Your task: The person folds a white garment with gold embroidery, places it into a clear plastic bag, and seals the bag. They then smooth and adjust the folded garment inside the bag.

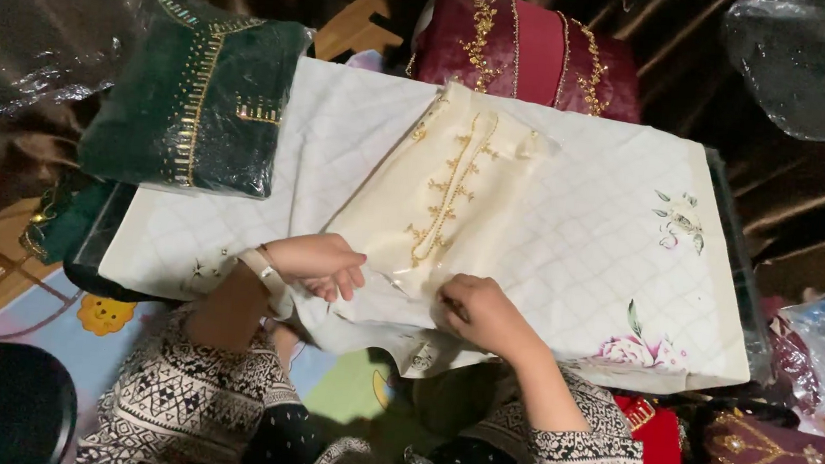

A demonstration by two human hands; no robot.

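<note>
The cream garment [446,195], embroidered in gold down its front and wrapped in clear plastic, lies tilted on a white quilted cloth [580,247] printed with flowers. The left hand [315,263] rests curled on the wrapper's near left corner, fingers bent down onto it. The right hand [480,313] pinches the plastic at the near edge. A folded green garment [196,94] lies to the left, a maroon garment [533,53] beyond.
</note>
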